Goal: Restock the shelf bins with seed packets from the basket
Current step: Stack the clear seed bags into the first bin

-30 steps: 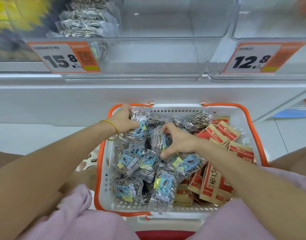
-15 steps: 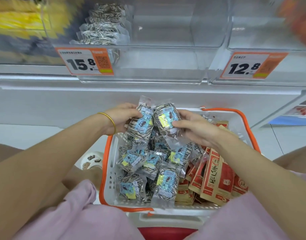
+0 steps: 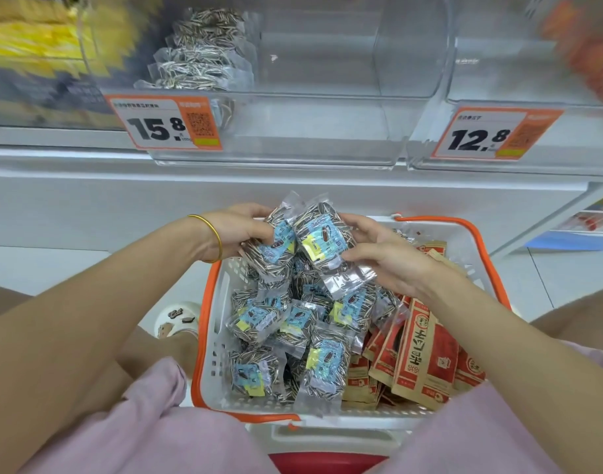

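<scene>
A white basket [image 3: 214, 340] with orange rim sits between my knees. It holds several clear sunflower seed packets [image 3: 322, 367] with blue labels on its left and red-brown paper packets [image 3: 426, 357] on its right. Above the basket's far edge my left hand [image 3: 236, 234] grips a seed packet [image 3: 269, 256]. My right hand [image 3: 385, 256] grips a second seed packet [image 3: 322, 239] pressed against the first. Higher up, a clear shelf bin [image 3: 327, 131] has a small stack of seed packets [image 3: 204, 59] at its left end.
Orange price tags reading 15.8 [image 3: 163, 124] and 12.8 [image 3: 488, 135] hang on the bin fronts. A second clear bin [image 3: 532, 63] stands to the right, yellow packages [image 3: 43, 39] to the left. A white shelf ledge [image 3: 293, 172] runs below the bins. A white sandal [image 3: 177, 318] is left of the basket.
Both hands have risen out of the basket with a seed packet each and brought them together above its far edge. The view has tilted up toward the bins.
</scene>
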Demonstrator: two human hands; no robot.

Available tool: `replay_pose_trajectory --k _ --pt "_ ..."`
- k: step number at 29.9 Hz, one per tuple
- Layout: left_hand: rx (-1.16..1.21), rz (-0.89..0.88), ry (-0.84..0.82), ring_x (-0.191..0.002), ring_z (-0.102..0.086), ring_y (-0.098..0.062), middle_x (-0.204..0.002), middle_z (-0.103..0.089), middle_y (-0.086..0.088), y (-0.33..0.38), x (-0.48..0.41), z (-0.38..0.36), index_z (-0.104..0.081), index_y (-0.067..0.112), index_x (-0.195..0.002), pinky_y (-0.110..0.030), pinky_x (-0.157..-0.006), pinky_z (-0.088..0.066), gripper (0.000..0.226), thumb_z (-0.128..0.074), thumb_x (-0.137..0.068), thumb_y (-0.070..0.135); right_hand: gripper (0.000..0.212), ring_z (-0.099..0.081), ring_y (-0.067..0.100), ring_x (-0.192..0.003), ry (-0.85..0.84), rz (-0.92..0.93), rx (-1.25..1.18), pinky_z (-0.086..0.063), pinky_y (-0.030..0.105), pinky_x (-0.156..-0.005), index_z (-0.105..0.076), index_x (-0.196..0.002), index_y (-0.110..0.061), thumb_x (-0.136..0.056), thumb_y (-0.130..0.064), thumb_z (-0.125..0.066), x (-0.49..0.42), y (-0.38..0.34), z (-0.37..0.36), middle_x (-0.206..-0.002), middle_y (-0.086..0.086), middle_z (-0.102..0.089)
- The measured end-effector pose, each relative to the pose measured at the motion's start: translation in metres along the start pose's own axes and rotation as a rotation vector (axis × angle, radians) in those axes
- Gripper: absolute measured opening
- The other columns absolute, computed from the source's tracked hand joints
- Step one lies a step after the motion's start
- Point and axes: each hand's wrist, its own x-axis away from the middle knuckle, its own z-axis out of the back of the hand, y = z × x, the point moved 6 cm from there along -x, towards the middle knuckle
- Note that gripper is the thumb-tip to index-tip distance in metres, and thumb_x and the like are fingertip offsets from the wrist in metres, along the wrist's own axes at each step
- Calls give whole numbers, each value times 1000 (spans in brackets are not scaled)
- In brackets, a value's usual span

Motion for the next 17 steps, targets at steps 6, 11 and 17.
replay_pose_trajectory --k 6,11,17 --pt "-94 -11 29 -68 -50 -15 -78 -58 -3 3 1 7 -61 18 -94 -27 -62 -39 16 -67 -83 9 48 -56 27 -89 23 64 -81 -46 34 -75 -56 -110 -3 -63 -6 -63 3 -16 1 -100 15 -62" --pt "73 8 -104 -84 -62 -23 -90 -66 -5 6 6 -8 -61 18 -97 -46 -82 -53 11 -60 -87 13 47 -64 18 -78 -2 155 94 -55 28 -70 -58 -106 -14 -65 -20 -81 8 -33 -10 -91 1 -69" --pt "74 -10 -133 -81 -65 -27 -101 -63 -12 13 14 -15 -51 19 -104 -45 -70 -56 10 -50 -94 19 43 -65 7 -90 39 187 299 -50 25 -81 -62 -105 -24 -65 -28 -76 13 -40 -12 -98 -10 -68"
